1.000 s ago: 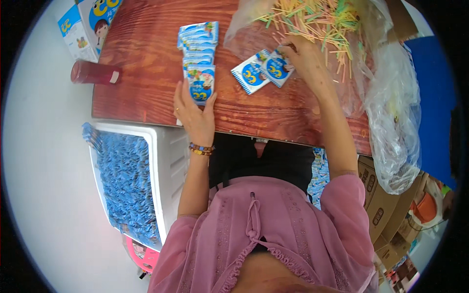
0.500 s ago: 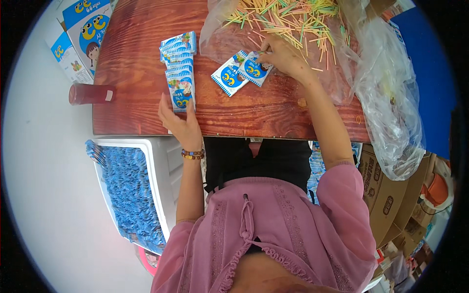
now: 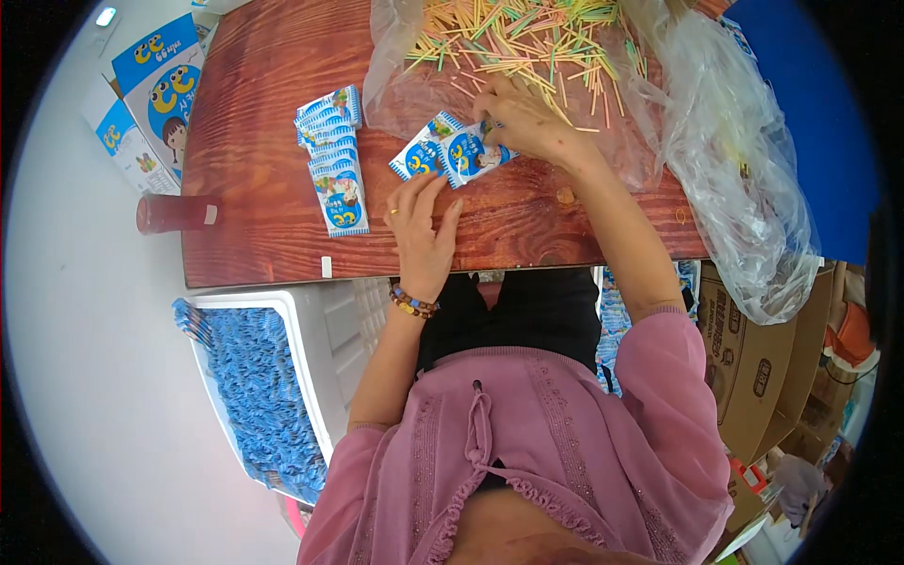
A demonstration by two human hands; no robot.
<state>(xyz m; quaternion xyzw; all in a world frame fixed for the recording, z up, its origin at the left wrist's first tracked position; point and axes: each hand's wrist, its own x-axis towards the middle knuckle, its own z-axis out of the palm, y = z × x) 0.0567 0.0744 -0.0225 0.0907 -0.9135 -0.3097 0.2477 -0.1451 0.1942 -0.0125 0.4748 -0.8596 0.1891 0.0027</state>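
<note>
Two blue-and-white snack packets lie overlapping in the middle of the wooden table. The fingers of my right hand (image 3: pixel 523 118) pinch the upper right corner of the top packet (image 3: pixel 468 158). Beneath its left side sits the other packet (image 3: pixel 414 162), partly covered. My left hand (image 3: pixel 424 231) is open, thumb spread apart, with its fingertips at the lower edges of these two packets. To the left of that hand, a row of overlapping packets (image 3: pixel 337 193) runs away from me, with nothing touching it.
Thin coloured sticks (image 3: pixel 527 47) lie heaped on clear plastic sheeting (image 3: pixel 720 188) at the far right. A reddish jar (image 3: pixel 174 214) stands at the table's left edge, near printed boxes (image 3: pixel 158 80). Below the table, a white foam box (image 3: pixel 315 377) holds many blue packets. Cardboard boxes (image 3: pixel 744 367) stand lower right.
My left hand has left the row of packets and moved right to the two overlapping ones. My right hand keeps its grip, and the top packet has turned slightly.
</note>
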